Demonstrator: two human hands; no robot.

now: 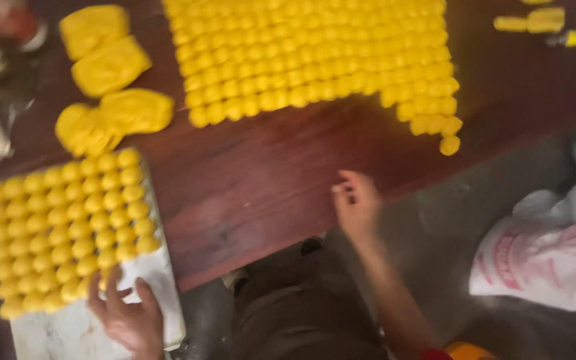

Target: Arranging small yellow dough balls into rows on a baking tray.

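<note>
- The tray [161,293] of small yellow balls [68,227] lies under the left hand [128,320]; its fingers [111,293] are spread flat on the tray's bare white part, just below the nearest balls.
- The right hand [356,203] hovers at the edge of the dark surface [255,180], fingers loosely curled, pinching nothing.
- Beyond those fingers lies a big field of balls [315,53]; beyond the tray lie dough lumps [111,67].
- Risk, I judge: the tray seems to overhang the edge, so a push may tip it and roll the balls off.
</note>
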